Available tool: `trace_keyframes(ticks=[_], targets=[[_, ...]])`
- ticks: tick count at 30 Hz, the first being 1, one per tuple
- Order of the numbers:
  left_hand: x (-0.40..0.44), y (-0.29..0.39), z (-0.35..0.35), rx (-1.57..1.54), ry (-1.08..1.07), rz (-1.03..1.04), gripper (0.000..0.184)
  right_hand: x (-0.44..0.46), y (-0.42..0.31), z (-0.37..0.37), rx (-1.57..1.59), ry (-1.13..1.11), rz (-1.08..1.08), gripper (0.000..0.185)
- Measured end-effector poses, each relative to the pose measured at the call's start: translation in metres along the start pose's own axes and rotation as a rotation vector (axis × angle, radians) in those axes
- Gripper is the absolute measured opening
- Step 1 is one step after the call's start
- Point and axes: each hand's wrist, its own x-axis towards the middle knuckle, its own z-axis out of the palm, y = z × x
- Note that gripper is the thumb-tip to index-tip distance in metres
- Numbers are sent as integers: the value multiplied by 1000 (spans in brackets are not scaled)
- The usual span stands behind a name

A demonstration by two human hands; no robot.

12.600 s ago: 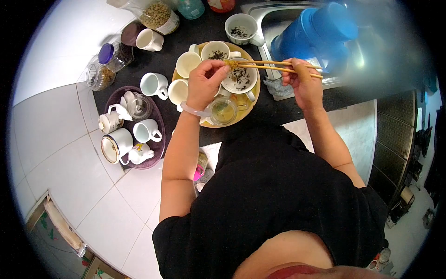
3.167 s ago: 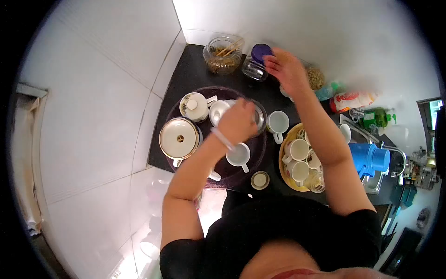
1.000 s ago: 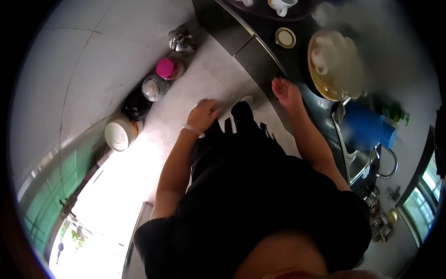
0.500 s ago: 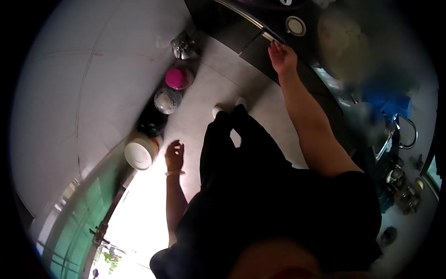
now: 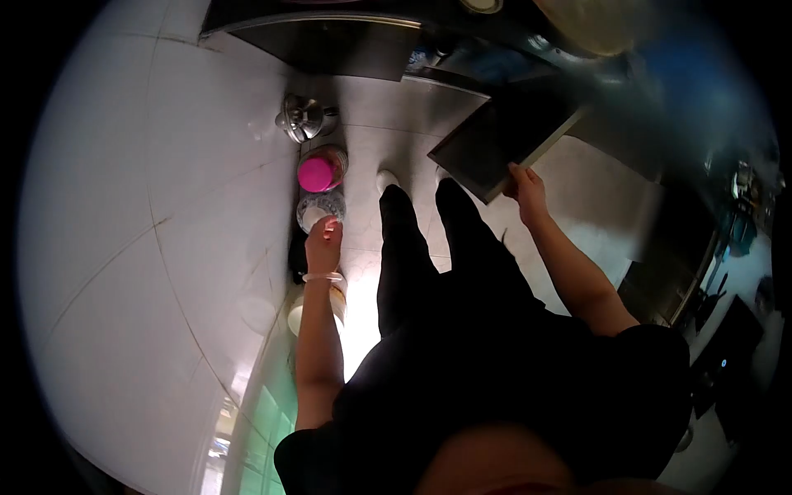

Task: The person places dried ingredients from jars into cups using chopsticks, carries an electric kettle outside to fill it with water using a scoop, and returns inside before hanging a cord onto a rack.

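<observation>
The dark, flat cabinet door [image 5: 478, 153] stands open below the counter [image 5: 528, 41], its edge pinched by the right hand [image 5: 528, 194]. The left hand [image 5: 323, 247] curls over a clear container [image 5: 308, 206], contact unclear. Beyond sit a pink-lidded jar [image 5: 317, 174] and shiny metal pot [image 5: 302, 120]; upper right is blurred.

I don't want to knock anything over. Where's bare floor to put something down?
The floor looks bare beyond the open door, beside the right hand, and in a narrow strip between the pink-lidded jar and the shoes. It's crowded along the wall, with the metal pot, that jar, a clear jar and a tub.
</observation>
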Motion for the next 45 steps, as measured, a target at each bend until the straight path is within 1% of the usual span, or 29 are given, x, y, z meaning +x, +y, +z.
trace_keyframes(ticks=[2, 3, 5, 6, 8, 9, 10, 12, 14, 16, 17, 18, 19, 20, 21, 23, 24, 26, 28, 29, 31, 32, 34, 37, 40, 42, 43, 44, 45], targets=[[21, 2, -3, 21, -23, 70, 24, -16, 5, -20, -86, 82, -1, 26], [31, 14, -4, 95, -39, 102, 25, -21, 6, -29, -126, 117, -4, 26], [57, 32, 3, 156, -48, 253, 26, -21, 20, -66, -316, 174, -66, 33], [74, 45, 8, 186, -51, 329, 26, -24, 19, -69, -411, 201, -97, 38], [109, 85, 21, 122, -108, 346, 26, -37, -8, -67, -801, 278, 32, 38], [128, 107, 25, 166, -112, 446, 25, -46, -22, -59, -1000, 318, 106, 38], [143, 131, 30, 213, -113, 545, 24, -52, -22, -53, -1136, 467, -157, 38], [170, 166, 51, 388, 45, 917, 25, -54, -22, -35, -1364, 762, -718, 41], [193, 197, 75, 514, -43, 1016, 26, -37, -39, 8, -965, 586, -947, 46], [220, 214, 105, 732, -77, 1115, 27, 0, -32, 62, -805, 299, -908, 39], [235, 218, 118, 836, -83, 1169, 28, 34, -9, 90, -761, 218, -841, 38], [252, 218, 128, 895, -74, 1131, 28, 68, 7, 118, -660, 129, -632, 38], [271, 217, 135, 949, -59, 1093, 28, 111, 32, 140, -662, 83, -572, 35], [286, 214, 143, 998, -44, 1051, 29, 148, 53, 156, -583, -22, -374, 32], [299, 208, 149, 1020, 12, 1078, 28, 182, 71, 167, -497, -129, -178, 29], [312, 196, 156, 1062, 123, 1128, 28, 233, 102, 178, -595, -106, -317, 28], [308, 196, 159, 1114, 130, 1105, 28, 254, 115, 181, -645, -94, -378, 28], [286, 200, 161, 1217, 130, 1063, 27, 302, 134, 176, -774, -137, -340, 26], [269, 185, 157, 1215, 250, 1194, 24, 340, 158, 170, -968, -155, -327, 24], [263, 175, 155, 1194, 246, 1212, 22, 360, 168, 168, -1101, -147, -346, 24], [249, 159, 148, 1182, 214, 1223, 20, 411, 193, 174, -1048, -60, -204, 26], [242, 153, 144, 1198, 191, 1215, 19, 438, 206, 178, -1207, -154, -303, 26], [235, 135, 137, 1137, 209, 1307, 18, 480, 227, 193, -1519, -351, -525, 28], [230, 115, 135, 1132, 271, 1437, 18, 522, 244, 229, -1170, -168, -489, 26], [220, 103, 132, 1160, 312, 1451, 23, 530, 233, 259, -1309, -235, -418, 29], [219, 87, 134, 1160, 378, 1460, 27, 546, 238, 276, -1372, -250, -448, 33], [215, 77, 134, 1173, 419, 1390, 27, 554, 242, 284, -1404, -262, -461, 35], [211, 66, 135, 1187, 458, 1318, 28, 562, 249, 291, -1325, -239, -473, 36], [212, 63, 135, 1185, 474, 1324, 29, 573, 254, 297, -1247, -219, -489, 38]])
